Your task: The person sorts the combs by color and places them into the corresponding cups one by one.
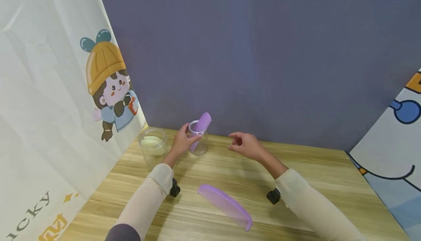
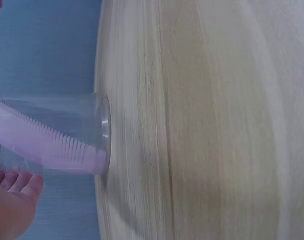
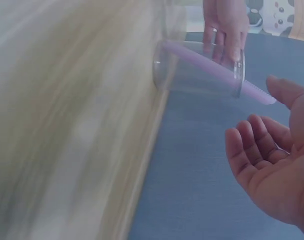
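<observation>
My left hand (image 1: 180,142) grips a clear jar (image 1: 201,149) near its rim, thumb on the near side. The jar stands upright on the table by the back wall. Inside it leans a purple comb (image 1: 204,121), its upper end sticking out above the rim. In the left wrist view the teeth of this comb (image 2: 46,140) show through the jar wall, and its lower end is at the jar's base. To the right, my right hand (image 1: 247,146) hangs in the air with loosely curled fingers and holds nothing; its palm (image 3: 277,180) faces the jar in the right wrist view.
A second purple comb (image 1: 227,206) lies on the wooden table (image 1: 312,182) between the forearms. Left of my left hand stands another clear jar (image 1: 152,131) with a pale green object (image 1: 151,141) inside. A dark wall (image 1: 246,51) rises along the table's back edge.
</observation>
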A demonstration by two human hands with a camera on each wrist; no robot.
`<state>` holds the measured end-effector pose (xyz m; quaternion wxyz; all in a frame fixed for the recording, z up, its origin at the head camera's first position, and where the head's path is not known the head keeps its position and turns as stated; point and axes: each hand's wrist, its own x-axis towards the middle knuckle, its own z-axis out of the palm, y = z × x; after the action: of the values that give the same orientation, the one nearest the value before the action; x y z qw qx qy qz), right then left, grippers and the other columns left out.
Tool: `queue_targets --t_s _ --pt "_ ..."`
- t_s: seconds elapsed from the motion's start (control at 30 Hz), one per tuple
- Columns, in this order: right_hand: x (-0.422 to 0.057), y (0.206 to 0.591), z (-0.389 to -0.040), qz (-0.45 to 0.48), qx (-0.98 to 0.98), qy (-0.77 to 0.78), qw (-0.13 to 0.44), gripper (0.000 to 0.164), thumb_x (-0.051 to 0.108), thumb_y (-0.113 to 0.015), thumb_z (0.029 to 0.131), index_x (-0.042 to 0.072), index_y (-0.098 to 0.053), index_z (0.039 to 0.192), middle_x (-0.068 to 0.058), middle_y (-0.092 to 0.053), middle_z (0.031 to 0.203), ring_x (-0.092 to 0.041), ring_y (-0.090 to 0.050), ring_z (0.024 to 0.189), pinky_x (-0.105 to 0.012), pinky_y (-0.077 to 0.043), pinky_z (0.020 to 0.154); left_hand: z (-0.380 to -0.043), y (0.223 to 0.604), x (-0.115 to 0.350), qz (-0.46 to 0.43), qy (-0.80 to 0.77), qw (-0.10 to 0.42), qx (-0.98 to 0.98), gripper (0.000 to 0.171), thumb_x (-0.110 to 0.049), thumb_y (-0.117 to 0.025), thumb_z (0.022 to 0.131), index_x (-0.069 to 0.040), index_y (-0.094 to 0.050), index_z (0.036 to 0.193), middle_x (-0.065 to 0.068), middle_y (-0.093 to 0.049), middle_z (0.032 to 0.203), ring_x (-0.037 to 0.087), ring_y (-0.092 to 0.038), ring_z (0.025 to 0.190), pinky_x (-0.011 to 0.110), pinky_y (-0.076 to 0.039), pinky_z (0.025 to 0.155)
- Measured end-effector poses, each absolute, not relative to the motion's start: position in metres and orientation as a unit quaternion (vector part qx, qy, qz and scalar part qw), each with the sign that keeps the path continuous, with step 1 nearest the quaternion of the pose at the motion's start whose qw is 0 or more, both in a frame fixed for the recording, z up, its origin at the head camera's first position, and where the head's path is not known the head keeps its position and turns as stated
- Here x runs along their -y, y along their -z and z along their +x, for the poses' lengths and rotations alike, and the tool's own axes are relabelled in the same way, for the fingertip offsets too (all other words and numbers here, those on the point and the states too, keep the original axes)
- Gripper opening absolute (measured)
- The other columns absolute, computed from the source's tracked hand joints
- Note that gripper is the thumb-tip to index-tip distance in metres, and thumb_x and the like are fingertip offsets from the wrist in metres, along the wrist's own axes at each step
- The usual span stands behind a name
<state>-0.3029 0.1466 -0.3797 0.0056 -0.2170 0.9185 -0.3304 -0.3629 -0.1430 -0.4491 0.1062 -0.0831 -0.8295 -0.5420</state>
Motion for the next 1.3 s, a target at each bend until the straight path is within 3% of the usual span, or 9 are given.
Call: queue_targets --t_s 0.4,1.3 --pt "-0.167 0.409 -0.280 -0.259 -0.903 0.340 0.042 0.048 0.023 -0.076 0.093 -0.003 -0.064 0.130 -0.001 -0.068 0.093 -0.009 -0.059 0.080 -0.021 -0.052 0.066 -0.363 0.450 0.143 -0.076 0.542 0.109 0.830 0.078 -0.029 -0.084 0.085 -0.004 -0.046 0.148 0.023 -0.058 0.142 0.039 -0.058 0.130 0.054 -0.052 0.108" --pt "-0.190 0.438 -0.233 -0.249 -0.909 0.315 0.113 0.036 0.024 -0.081 0.086 0.000 -0.064 0.107 0.005 -0.064 0.082 -0.003 -0.057 0.071 -0.020 -0.050 0.063 -0.361 0.448 0.142 -0.076 0.546 0.100 0.828 0.079 -0.029 -0.083 0.085 -0.004 -0.045 0.150 0.022 -0.057 0.144 0.040 -0.057 0.131 0.054 -0.051 0.109"
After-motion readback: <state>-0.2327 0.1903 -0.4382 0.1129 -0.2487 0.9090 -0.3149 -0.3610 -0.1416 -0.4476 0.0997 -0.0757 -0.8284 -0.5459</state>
